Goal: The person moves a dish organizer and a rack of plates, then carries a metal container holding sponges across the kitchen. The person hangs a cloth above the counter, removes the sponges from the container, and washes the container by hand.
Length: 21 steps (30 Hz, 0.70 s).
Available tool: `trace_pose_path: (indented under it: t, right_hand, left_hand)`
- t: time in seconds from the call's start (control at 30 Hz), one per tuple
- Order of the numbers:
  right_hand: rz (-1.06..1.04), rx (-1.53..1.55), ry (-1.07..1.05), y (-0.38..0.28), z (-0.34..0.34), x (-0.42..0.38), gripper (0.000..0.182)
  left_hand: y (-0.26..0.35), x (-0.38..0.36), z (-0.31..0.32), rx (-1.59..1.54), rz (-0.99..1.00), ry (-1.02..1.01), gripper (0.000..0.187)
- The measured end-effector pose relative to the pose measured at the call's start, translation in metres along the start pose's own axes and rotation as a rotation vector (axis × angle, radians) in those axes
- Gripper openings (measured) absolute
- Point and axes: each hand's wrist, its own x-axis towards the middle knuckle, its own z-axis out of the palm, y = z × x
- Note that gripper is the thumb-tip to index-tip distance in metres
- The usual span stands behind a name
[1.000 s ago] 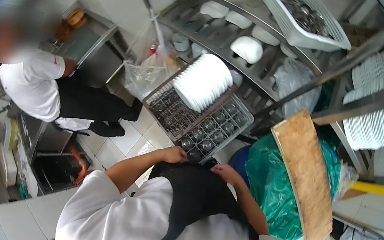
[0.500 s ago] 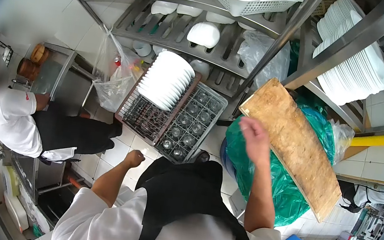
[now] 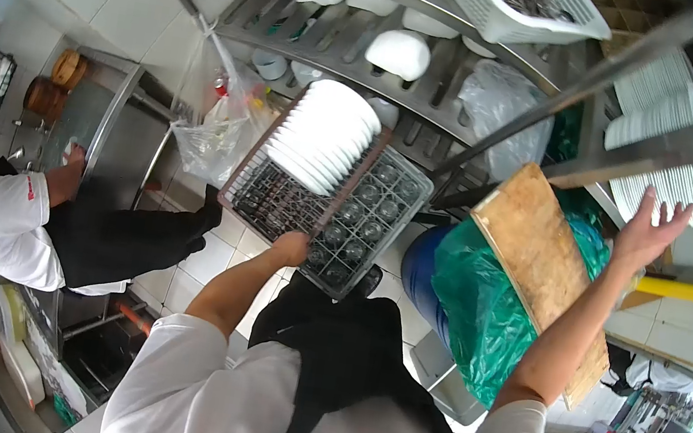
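1 rack (image 3: 256, 196), long axis toward shelf (image 3: 348, 55); left hand (image 3: 291, 249) at rim, grip unclear; right hand (image 3: 648, 235) open

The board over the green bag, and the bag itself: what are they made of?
The board looks like wood, unpainted and worn, by its mottled brown face. The bag seems thin, glossy plastic, judging by its shiny creases.

No readable text; no legible labels
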Motion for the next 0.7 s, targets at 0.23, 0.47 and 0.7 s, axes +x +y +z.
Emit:
trace_pose_path:
  t: [0.23,0.47,0.7]
  right_hand:
    - [-0.048,-0.047,-0.089,0.021,0.036,0.047,0.071]
    - [0.041,-0.456,-0.156,0.083,0.042,0.095,0.070]
    - [0.100,-0.375,-0.270,0.066,0.039,0.092,0.066]
  left_hand:
    - [-0.007,0.002,-0.017,-0.027,0.100,-0.058,0.028]
    - [-0.039,0.011,-0.015,-0.061,0.349,-0.091,0.029]
    - [-0.043,0.014,-0.030,-0.072,0.375,-0.174,0.027]
